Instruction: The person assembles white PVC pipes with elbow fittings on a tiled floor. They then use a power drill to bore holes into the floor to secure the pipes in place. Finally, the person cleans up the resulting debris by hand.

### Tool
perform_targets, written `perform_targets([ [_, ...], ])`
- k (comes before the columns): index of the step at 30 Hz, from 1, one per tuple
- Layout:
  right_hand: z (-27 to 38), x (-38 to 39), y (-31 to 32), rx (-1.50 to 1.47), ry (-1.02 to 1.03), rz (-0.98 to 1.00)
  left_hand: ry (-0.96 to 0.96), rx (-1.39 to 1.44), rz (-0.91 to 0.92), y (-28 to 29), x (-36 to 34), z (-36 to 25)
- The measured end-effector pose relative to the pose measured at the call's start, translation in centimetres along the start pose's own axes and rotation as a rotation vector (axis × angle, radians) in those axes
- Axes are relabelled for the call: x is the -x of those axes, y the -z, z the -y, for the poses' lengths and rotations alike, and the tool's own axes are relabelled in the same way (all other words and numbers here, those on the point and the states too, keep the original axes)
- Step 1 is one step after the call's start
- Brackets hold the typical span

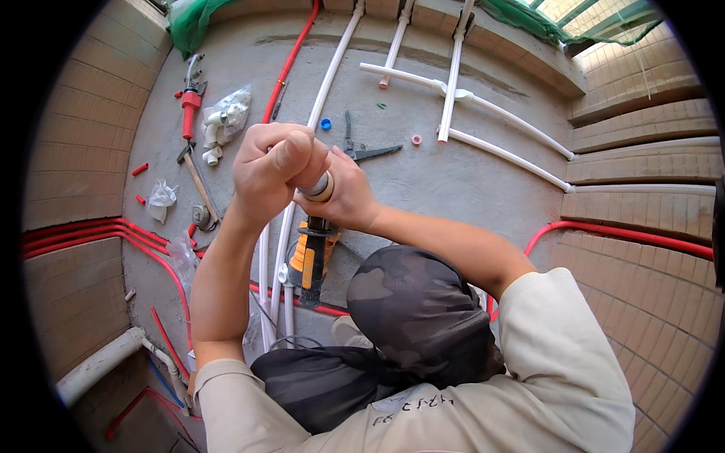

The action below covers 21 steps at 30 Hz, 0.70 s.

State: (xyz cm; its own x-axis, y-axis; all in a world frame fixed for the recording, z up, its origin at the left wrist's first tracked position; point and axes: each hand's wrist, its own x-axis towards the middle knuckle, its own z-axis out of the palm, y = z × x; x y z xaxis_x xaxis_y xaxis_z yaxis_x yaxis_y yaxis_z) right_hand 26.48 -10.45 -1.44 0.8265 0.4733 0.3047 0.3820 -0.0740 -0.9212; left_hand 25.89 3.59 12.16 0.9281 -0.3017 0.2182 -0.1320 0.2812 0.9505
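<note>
My left hand is closed at the upper end of an orange-and-black power drill, its thumb folded over. My right hand is wrapped around the drill's upper cylindrical section, just right of and below my left. A grey and tan collar shows between them; whatever sits inside the fingers is hidden. The drill body hangs below my hands, above white pipes. Beyond my hands lie a dark hinged tool, a blue cap and a pink ring.
A red-handled tool, bagged white fittings and a hammer lie left. Red pipes follow the left wall; white pipes run right into channelled brick walls. My bent knees are below the drill.
</note>
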Motion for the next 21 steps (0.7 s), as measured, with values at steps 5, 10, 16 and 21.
perform_targets([
  [5,0.7,-1.7,-1.7,0.139,-0.028,0.054,-0.198,-0.366,-0.639,-0.6,1.4,3.5],
  [10,1.0,-0.6,-1.3,-0.026,-0.039,0.011,-0.113,-0.377,-0.507,-1.3,2.1,2.6],
  [16,0.7,-0.2,0.5,-0.013,-0.054,0.027,0.098,-0.789,-0.448,-1.2,5.7,1.0],
  [21,2.9,-0.5,0.9,-0.027,0.024,0.082,0.786,-0.512,-0.349,-2.8,14.4,6.2],
])
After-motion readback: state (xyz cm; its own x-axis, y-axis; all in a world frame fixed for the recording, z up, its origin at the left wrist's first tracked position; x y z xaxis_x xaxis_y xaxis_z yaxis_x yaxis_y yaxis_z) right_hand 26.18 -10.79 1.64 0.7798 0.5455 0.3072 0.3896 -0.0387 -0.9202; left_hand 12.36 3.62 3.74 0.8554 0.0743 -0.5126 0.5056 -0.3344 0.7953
